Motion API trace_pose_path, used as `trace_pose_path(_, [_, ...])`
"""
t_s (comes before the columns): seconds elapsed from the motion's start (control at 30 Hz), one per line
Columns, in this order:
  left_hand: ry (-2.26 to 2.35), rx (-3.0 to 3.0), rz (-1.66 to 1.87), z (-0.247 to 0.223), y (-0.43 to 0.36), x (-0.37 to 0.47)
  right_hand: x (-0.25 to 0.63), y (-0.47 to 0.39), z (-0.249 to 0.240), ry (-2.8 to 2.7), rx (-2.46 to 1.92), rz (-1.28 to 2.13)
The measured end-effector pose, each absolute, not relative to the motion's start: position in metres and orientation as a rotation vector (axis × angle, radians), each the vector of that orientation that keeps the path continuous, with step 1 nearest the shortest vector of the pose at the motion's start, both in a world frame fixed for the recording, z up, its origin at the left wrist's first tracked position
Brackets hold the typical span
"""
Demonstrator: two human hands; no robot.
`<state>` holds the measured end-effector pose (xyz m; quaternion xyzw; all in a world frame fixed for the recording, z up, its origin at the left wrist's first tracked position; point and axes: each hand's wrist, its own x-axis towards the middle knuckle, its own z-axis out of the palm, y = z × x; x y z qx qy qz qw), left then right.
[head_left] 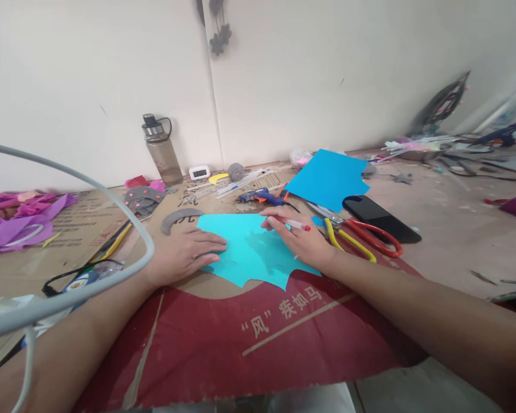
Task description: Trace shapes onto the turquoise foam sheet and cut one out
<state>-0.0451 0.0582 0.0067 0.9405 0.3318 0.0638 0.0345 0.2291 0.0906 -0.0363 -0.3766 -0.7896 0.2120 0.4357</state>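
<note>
A light turquoise sheet [249, 246] with a scalloped, pointed lower edge lies on the cardboard in front of me. My left hand [189, 252] rests flat on its left side, fingers stretched out. A pen with a red end [298, 224] is held in my right hand [301, 238], over the sheet's right part; the pen's tip is hidden by the fingers. Behind the left hand lies a grey crescent piece [180, 218]. A darker blue sheet [329, 178] with a cut edge lies further back to the right.
Red-handled scissors [378, 238], yellow-handled pliers [352, 244] and a black phone [380, 218] lie right of my right hand. Behind are a blue glue gun [262, 197], a bottle [163, 152] and a small clock [199, 172]. A grey curved tube [98, 281] crosses the left foreground.
</note>
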Motion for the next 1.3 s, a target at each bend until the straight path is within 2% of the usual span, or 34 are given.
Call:
trace_pose_path(0.17, [1.099, 2.883, 0.207, 0.003, 0.063, -0.053, 0.23, 0.069, -0.033, -2.216, -0.929, 0.579])
trace_pose_path(0.47, [1.288, 2.745, 0.415, -0.005, 0.077, -0.063, 0.218, 0.072, -0.038, -2.265, -0.9, 0.624])
trace_pose_path(0.7, [1.386, 2.691, 0.237, 0.0, 0.085, -0.071, 0.203, 0.078, -0.027, -2.282, -0.852, 0.758])
trace_pose_path(0.9, [1.383, 2.647, 0.174, 0.0, 0.091, -0.078, 0.206, 0.091, -0.033, -2.024, -0.825, 1.063])
trace_pose_path(1.3, [1.466, 2.473, 0.034, 0.018, 0.085, -0.064, 0.22, 0.12, -0.049, -1.656, -0.866, 0.837])
